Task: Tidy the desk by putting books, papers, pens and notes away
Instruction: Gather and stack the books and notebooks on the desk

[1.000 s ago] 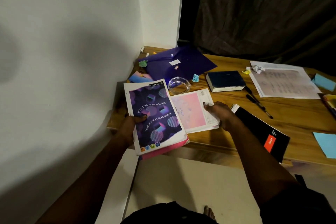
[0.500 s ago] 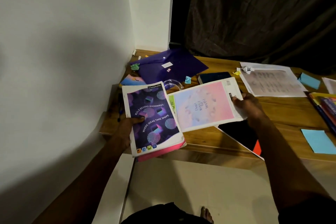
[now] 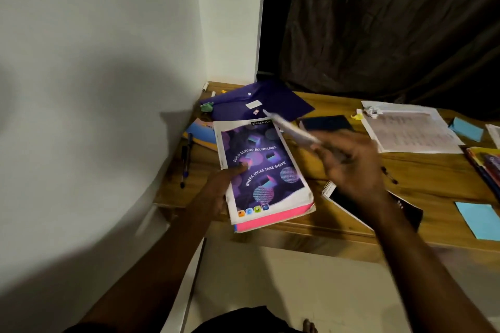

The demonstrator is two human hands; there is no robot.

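left hand (image 3: 216, 192) grips notebook stack (image 3: 263, 170) at near-left worktop (image 3: 338, 167) edge, long axis near-far | right hand (image 3: 349, 165) holds blurred thin notebook (image 3: 290, 130) edge-on, just right of stack | judged next: lay it on top

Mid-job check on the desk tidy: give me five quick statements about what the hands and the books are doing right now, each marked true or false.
1. The left hand holds the stack topped by the purple notebook. True.
2. The right hand is empty. False: it holds a thin pink booklet, blurred and seen almost edge-on.
3. The blue pen lies on the desk left of the stack, near the wall. True.
4. The purple folder lies at the desk's near edge. False: it lies at the far corner.
5. The black spiral notebook rests on top of the stack. False: it lies on the desk under the right arm.
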